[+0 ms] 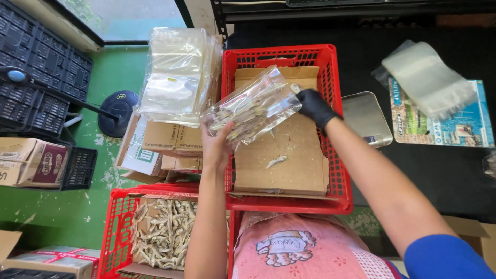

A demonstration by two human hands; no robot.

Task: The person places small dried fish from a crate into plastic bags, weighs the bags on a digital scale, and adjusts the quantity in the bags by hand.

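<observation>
My left hand [216, 140], bare, holds the lower end of a clear plastic bag [253, 106] partly filled with small dried fish. My right hand [314, 106], in a black glove, grips the bag's upper right end. The bag hangs tilted over a red plastic crate [338, 155] lined with brown cardboard [292, 155]. A single dried fish [277, 161] lies loose on that cardboard. Another red crate [114, 227] at lower left holds a heap of dried fish [163, 232].
A stack of empty clear bags [178, 72] rests on cardboard boxes left of the crate. A metal scale tray [364, 118] sits to the right, with more clear bags [429, 77] on the dark table. Black crates [36, 77] stand at far left on the green floor.
</observation>
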